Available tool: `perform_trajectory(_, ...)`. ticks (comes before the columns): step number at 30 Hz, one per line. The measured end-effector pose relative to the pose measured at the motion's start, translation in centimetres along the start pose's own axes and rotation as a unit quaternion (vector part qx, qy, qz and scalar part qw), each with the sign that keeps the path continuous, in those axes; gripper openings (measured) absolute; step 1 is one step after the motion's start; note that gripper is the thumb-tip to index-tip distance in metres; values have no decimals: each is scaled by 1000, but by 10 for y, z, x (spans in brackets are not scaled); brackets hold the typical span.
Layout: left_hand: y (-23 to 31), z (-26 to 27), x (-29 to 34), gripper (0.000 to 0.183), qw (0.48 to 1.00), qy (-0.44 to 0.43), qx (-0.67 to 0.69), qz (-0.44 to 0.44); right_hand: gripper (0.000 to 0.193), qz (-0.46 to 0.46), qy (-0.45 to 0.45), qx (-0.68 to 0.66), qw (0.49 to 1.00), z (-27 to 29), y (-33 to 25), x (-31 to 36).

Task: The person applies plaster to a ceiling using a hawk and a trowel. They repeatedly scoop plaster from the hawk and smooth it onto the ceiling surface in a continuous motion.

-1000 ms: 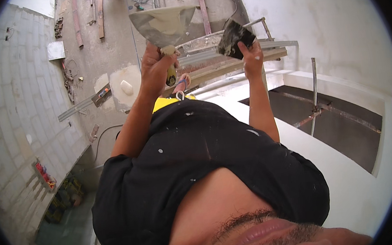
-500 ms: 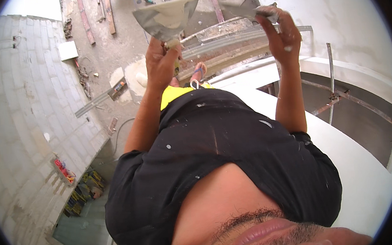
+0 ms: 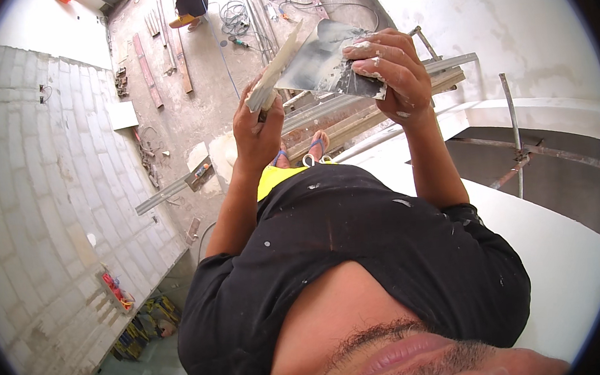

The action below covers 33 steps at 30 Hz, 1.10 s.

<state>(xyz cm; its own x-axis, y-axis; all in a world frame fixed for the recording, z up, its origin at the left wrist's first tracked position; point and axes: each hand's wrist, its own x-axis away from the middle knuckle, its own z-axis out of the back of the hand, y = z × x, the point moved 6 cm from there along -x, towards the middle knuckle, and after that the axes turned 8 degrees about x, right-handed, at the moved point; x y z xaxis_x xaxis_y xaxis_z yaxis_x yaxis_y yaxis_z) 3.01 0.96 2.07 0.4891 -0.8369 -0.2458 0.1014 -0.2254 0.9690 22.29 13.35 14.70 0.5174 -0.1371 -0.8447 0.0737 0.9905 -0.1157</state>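
Note:
My left hand [image 3: 257, 134] grips a wide putty knife [image 3: 279, 62] by its handle, the blade tilted nearly edge-on and coated with pale filler. My right hand [image 3: 405, 84] holds a rectangular steel smoothing blade [image 3: 316, 56], its fingers spread over the near end and smeared with white filler. The two blades meet or nearly meet in front of me, the left corner of the steel blade beside the putty knife. Whether they touch I cannot tell. Below them show my yellow shorts [image 3: 266, 183] and sandalled feet [image 3: 318, 144].
Long boards and metal rails [image 3: 351, 116] lie just beyond my feet. A coiled cable [image 3: 234, 16] and reddish planks [image 3: 148, 71] are on the floor. Another person [image 3: 192, 2] is at the far left. Scaffold pipes [image 3: 514, 125] stand right; a block wall [image 3: 37, 166] rises left.
Both blades have come together in front of me. My left hand has turned the putty knife from face-on to edge-on. The right-hand blade now shows its broad face. Another person has come into view.

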Motion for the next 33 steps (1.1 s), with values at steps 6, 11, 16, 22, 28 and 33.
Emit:
perform_trajectory(6, 13, -5, -2, 44, 997, -31, -45, -48, 28, 8, 16, -5, 1000, 5, -8, -3)
perform_trajectory(11, 38, -9, -8, 55, 989, -52, -53, -131, 27, 15, 48, -3, 999, 10, -11, -3)
perform_trajectory(16, 70, -10, -21, 61, 957, -73, -117, -254, 19, 16, 81, -6, 997, 21, -17, -8)
perform_trajectory(22, 104, -10, -36, 63, 937, -96, -176, -286, 22, 33, 118, 28, 992, 41, -29, -23)
perform_trajectory(28, 111, -5, -35, 61, 946, -107, -181, -246, 22, 91, 193, 111, 971, 84, -52, -47)
perform_trajectory(33, 74, 14, -15, 14, 997, -43, -6, -69, 15, 175, 218, 192, 941, 155, -91, -94)
